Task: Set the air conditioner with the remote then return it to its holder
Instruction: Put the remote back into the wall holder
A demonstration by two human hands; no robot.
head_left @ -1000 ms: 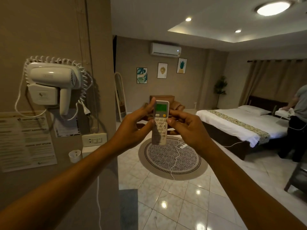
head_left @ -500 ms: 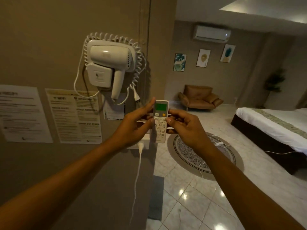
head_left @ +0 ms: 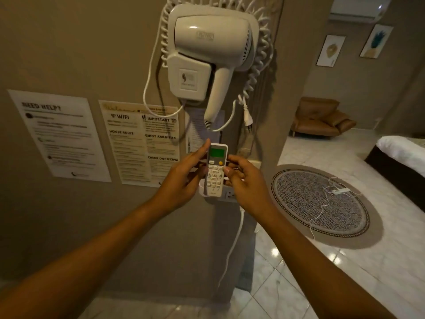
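Note:
A white remote (head_left: 216, 169) with a green screen and an orange button stands upright close to the wall, below the hair dryer. My left hand (head_left: 184, 178) grips its left side, index finger up along the edge. My right hand (head_left: 243, 180) holds its right side, thumb on the keypad. A pale holder (head_left: 202, 187) shows just behind the remote's lower end, mostly hidden. Whether the remote sits in it I cannot tell. The air conditioner (head_left: 358, 10) hangs high on the far wall at top right.
A white wall-mounted hair dryer (head_left: 207, 54) with coiled cord hangs above. Printed notices (head_left: 142, 143) are stuck to the wall at left. A wall socket (head_left: 230, 194) with a white cable sits behind the remote. A round rug (head_left: 319, 201), brown armchair (head_left: 322, 118) and bed (head_left: 400, 155) lie right.
The view has swung left and closer to the wall. Both hands carried the remote from pointing into the room to right against the wall under the hair dryer.

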